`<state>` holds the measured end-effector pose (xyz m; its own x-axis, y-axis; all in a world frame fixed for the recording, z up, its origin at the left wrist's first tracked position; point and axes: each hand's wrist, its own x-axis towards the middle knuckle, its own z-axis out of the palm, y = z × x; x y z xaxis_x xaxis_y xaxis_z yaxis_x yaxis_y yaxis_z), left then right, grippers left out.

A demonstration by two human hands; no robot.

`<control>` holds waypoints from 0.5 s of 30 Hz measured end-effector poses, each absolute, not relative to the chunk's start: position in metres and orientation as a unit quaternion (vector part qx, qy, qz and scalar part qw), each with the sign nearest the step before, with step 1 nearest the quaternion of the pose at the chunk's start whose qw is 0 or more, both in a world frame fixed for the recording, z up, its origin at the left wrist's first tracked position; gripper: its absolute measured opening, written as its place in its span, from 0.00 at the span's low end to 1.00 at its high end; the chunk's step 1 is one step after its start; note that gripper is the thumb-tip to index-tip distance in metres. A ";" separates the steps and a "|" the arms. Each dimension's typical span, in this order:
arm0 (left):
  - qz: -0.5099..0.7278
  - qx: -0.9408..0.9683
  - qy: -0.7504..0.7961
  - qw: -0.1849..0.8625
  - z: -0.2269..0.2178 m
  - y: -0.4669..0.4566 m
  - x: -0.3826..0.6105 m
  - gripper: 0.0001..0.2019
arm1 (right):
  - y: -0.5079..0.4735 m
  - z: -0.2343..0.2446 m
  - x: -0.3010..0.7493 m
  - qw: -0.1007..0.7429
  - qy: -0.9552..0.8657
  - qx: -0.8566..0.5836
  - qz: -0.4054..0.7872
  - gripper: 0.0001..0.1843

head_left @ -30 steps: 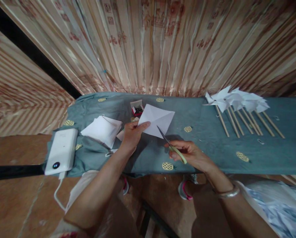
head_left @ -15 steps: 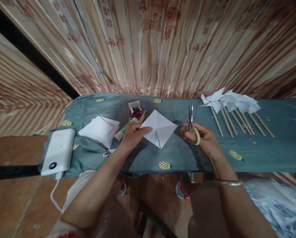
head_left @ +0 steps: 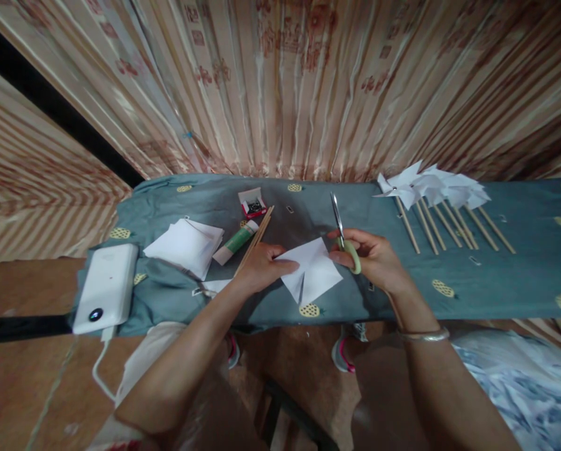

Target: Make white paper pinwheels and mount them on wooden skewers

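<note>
A white square of paper point(head_left: 319, 270) with a cut running in from its lower edge is pinched at its left side by my left hand point(head_left: 264, 266). My right hand point(head_left: 372, 254) is closed on scissors point(head_left: 350, 254) with pale green handles, its fingertips close to the paper's right edge. The metal blades point up and away from me, nearly together. Left of my left hand lie a green and white glue stick point(head_left: 236, 243) and several thin wooden sticks point(head_left: 258, 238), partly hidden by that hand.
Stacked white paper point(head_left: 185, 244) lies left, beside a white power bank point(head_left: 106, 288) with a cable. A small red box point(head_left: 252, 203) holds dark bits. Several paper pinwheels point(head_left: 431, 188) on sticks lie right. A green cloth point(head_left: 402, 294) covers the narrow table; a curtain point(head_left: 280, 94) hangs behind.
My left hand has lowered the paper toward me and turned it. My right hand has moved left, up to the paper, and the scissor blades have come closer together.
</note>
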<state>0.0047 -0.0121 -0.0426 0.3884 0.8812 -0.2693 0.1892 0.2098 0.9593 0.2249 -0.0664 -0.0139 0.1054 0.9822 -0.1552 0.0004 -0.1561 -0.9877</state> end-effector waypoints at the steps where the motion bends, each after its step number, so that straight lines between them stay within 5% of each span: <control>1: 0.270 0.578 0.472 0.609 -0.042 -0.012 0.005 0.10 | -0.066 -0.014 0.224 0.482 -0.430 -0.565 0.513 0.25; 8: 0.289 0.532 0.446 0.660 -0.045 -0.011 0.008 0.11 | -0.063 -0.022 0.215 0.473 -0.418 -0.559 0.537 0.23; 15: 0.437 0.398 0.334 0.734 -0.042 -0.016 0.024 0.23 | -0.053 -0.032 0.202 0.583 -0.368 -0.586 0.425 0.21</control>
<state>0.0242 -0.0159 -0.0422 0.3947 0.9076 -0.1430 -0.3759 0.3015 0.8763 0.2024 -0.0533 -0.0323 0.3667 0.9277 -0.0694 -0.0634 -0.0495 -0.9968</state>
